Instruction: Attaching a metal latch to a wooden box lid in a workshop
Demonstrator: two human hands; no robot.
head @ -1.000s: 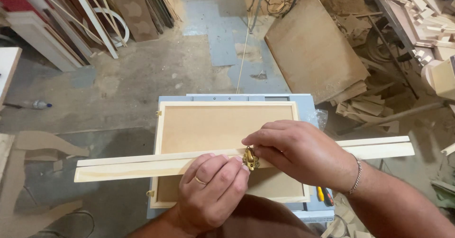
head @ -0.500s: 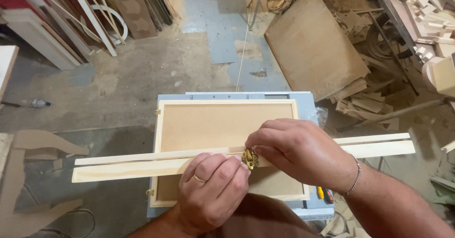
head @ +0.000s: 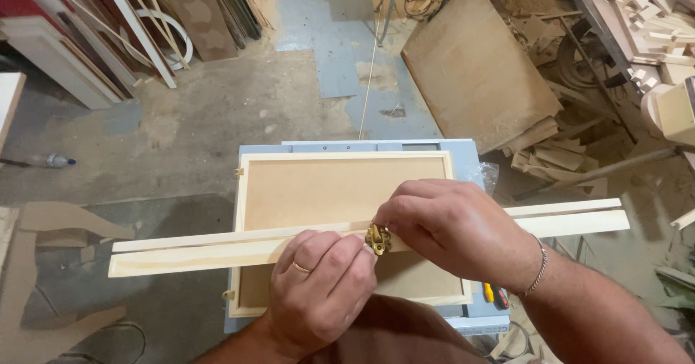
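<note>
A long pale wooden strip (head: pixel 188 254) lies crosswise over a shallow wooden tray-like frame (head: pixel 340 190) on a light blue stand (head: pixel 470 168). A small brass latch (head: pixel 378 239) sits on the strip near its middle. My left hand (head: pixel 322 284), with a ring, rests on the strip and its fingertips pinch the latch from the left. My right hand (head: pixel 449 226), with a bracelet at the wrist, covers the strip and grips the latch from the right. Part of the latch is hidden under my fingers.
A large brown board (head: pixel 478 67) leans at the back right among wood offcuts (head: pixel 550 154). Boards and strips (head: pixel 130 38) lean at the back left. A plastic bottle (head: pixel 54 161) lies on the concrete floor. A screwdriver handle (head: pixel 494 295) shows under my right forearm.
The strip has shifted slightly under my hands; both hands stay on the brass latch with only small finger movements.
</note>
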